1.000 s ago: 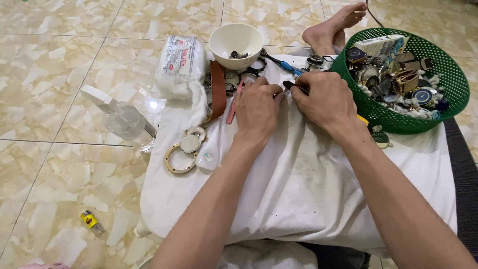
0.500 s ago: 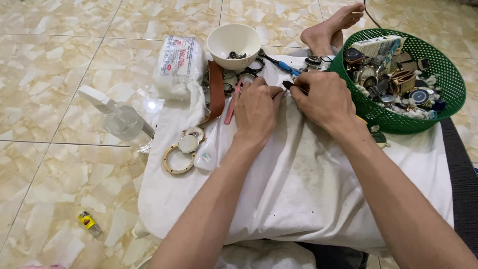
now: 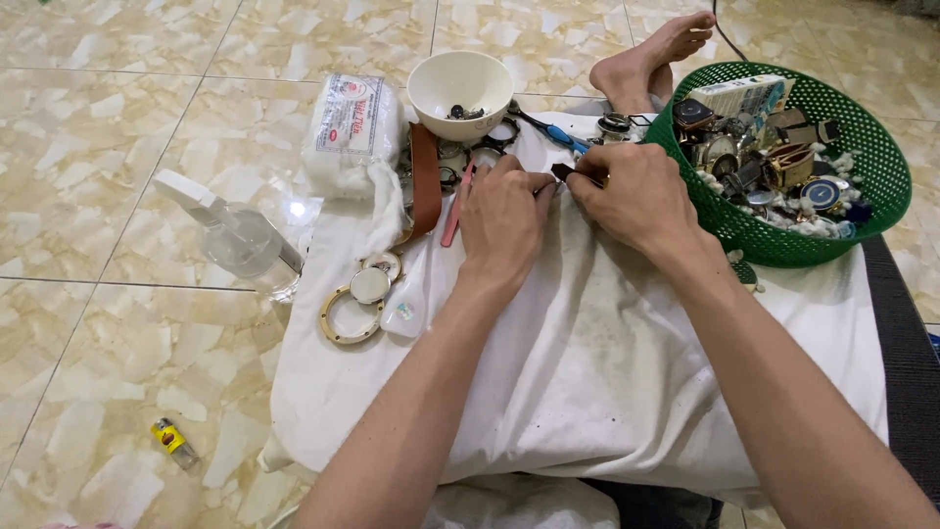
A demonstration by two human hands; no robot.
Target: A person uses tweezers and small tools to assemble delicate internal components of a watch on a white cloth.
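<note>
Both hands meet over the far edge of a white cloth (image 3: 607, 382) spread across the person's lap. The left hand (image 3: 504, 220) rests knuckles-up with its fingertips pinched onto a small part that is hidden beneath them, so I cannot tell what it is. The right hand (image 3: 632, 196) is closed around a thin dark tool (image 3: 566, 173), whose tip points at the spot where the left fingertips press; the worked piece therefore sits between the two hands, on the cloth just below the white bowl (image 3: 460, 88).

As a judgement of progress, the work looks to be in mid-course. A loose metal ring (image 3: 345, 315), a round glass disc (image 3: 369, 284) and a brown leather strap (image 3: 425, 191) lie apart on the cloth to the left, which suggests a watch already taken to pieces. The green plastic basket (image 3: 871, 196) at the right is heaped with watches and parts not yet handled, and small dark bits lie in the bowl. Nothing shows a piece reassembled.

Also on the floor tiles: a clear spray bottle (image 3: 240, 240), a white packet of cotton (image 3: 351, 132), a small yellow lighter (image 3: 171, 441), and a bare foot (image 3: 646, 59) beyond the cloth.

Compared with the frame a second ago, both hands keep the same pose and grip; only the view drifts slightly, and no object has changed place.
</note>
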